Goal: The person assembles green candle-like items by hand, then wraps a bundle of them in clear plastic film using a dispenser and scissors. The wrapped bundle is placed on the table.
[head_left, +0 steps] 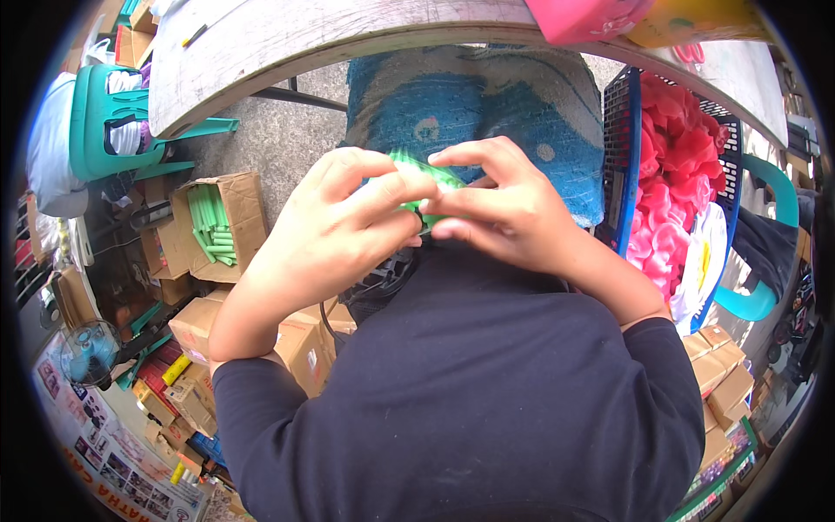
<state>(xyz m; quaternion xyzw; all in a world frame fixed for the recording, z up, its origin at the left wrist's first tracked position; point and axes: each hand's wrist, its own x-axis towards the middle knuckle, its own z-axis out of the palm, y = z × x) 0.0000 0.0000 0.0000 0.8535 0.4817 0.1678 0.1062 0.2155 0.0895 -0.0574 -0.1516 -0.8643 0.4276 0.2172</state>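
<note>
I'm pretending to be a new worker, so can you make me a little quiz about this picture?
1. What colour is the thing at the fingertips of the left hand and right hand?

2. True or false: the blue basket is on the person's left.

3. Where are the pale green sticks?
A) In the blue basket
B) On a teal chair
C) In an open cardboard box

Key:
1. Green.
2. False. It is on the right, with pink and red petal-like pieces in it.
3. C.
</note>
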